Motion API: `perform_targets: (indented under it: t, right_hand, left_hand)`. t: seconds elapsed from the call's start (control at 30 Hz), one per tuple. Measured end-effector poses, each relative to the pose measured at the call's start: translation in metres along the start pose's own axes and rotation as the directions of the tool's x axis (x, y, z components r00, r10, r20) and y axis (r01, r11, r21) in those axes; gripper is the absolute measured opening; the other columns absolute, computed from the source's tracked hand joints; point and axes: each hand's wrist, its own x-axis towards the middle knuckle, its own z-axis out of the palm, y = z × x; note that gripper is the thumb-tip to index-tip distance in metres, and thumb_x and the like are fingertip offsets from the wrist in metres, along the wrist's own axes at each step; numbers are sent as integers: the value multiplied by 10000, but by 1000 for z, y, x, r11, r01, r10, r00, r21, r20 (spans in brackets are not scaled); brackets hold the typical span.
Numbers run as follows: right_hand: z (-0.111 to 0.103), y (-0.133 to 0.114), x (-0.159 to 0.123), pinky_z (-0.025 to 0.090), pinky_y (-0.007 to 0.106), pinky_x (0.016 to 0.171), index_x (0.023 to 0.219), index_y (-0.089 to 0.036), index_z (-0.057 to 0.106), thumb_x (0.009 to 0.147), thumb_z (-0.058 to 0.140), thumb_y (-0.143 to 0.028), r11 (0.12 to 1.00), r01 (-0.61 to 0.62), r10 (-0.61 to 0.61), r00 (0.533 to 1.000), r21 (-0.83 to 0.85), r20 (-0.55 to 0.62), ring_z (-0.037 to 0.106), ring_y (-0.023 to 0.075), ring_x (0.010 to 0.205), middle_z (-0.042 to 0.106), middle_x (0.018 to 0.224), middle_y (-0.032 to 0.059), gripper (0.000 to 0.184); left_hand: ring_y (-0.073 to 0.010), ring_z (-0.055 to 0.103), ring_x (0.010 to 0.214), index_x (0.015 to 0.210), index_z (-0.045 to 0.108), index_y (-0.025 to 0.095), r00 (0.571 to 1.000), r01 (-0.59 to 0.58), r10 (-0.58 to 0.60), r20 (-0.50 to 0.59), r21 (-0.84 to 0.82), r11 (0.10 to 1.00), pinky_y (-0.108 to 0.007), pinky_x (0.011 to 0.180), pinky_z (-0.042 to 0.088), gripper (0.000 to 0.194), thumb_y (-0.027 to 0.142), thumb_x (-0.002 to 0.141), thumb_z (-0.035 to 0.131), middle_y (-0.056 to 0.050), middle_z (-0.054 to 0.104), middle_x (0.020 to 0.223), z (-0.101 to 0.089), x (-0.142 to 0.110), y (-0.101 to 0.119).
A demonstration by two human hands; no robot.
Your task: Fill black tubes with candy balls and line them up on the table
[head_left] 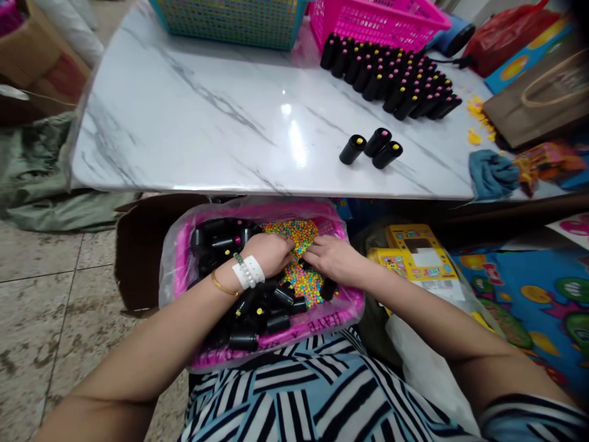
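A pink tray (pixel 331 310) lined with clear plastic rests on my lap. It holds a heap of small coloured beads (pixel 294 232) and several black tubes (pixel 257 313). My left hand (pixel 269 253), with a white beaded bracelet and a gold bangle at the wrist, curls down into the beads. My right hand (pixel 332 258) lies close beside it, fingers bent onto the beads. What the fingers of either hand hold is hidden. Three loose black tubes (pixel 372 147) lie on the marble table (pixel 193 123), and several more are packed in rows (pixel 391 77) farther back.
A teal basket (pixel 230 21) and a pink basket (pixel 372 21) stand at the table's far edge. A brown paper bag (pixel 538 101), a blue cloth (pixel 492 174) and yellow scraps (pixel 476 120) lie at the right. A yellow box (pixel 416 255) sits below, beside an open carton (pixel 138 252).
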Motion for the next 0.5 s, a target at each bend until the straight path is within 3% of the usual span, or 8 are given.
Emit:
perform_targets:
  t: [0.1,0.2,0.27,0.37,0.5]
  right_hand:
    - [4,-7,6,387,343,728,908,-127,605,946,459,-189,996,90,-90,996,13,18,499,221,793,626,801,104,164]
    - [7,-10,-1,421,334,733,954,-119,609,900,543,-223,977,106,-99,994,182,-48,527,222,823,627,850,109,134]
    - [7,-6,-10,454,326,755,1069,-121,602,880,591,-261,923,89,-32,987,374,-156,556,212,864,638,926,111,236]
    - [4,1,-24,492,326,801,1273,-179,534,863,633,-296,782,84,148,937,618,-315,598,185,896,657,1020,83,439]
    - [-3,1,-36,501,362,887,1176,-227,612,831,658,-252,643,144,263,881,752,-394,623,200,994,671,1076,73,349]
  left_hand:
    - [-247,674,843,941,638,181,1000,2,-2,10,-2,1000,-306,669,482,237,351,903,478,-93,706,912,1,-2,0]
    - [-258,675,840,945,640,180,1000,5,-5,3,-15,1000,-320,671,488,248,359,908,472,-97,706,908,0,-4,-1]
    - [-260,676,838,951,640,180,1000,5,-5,-6,-25,1000,-323,671,491,245,356,907,477,-97,706,910,-1,-5,-2]
    - [-250,680,839,952,644,177,1000,-1,1,-3,-38,999,-308,668,489,238,356,896,498,-96,708,909,-3,-6,-3]
    - [-263,686,834,932,650,174,1000,-18,18,5,-24,1000,-314,650,495,229,353,886,514,-100,713,890,-4,-4,-2]
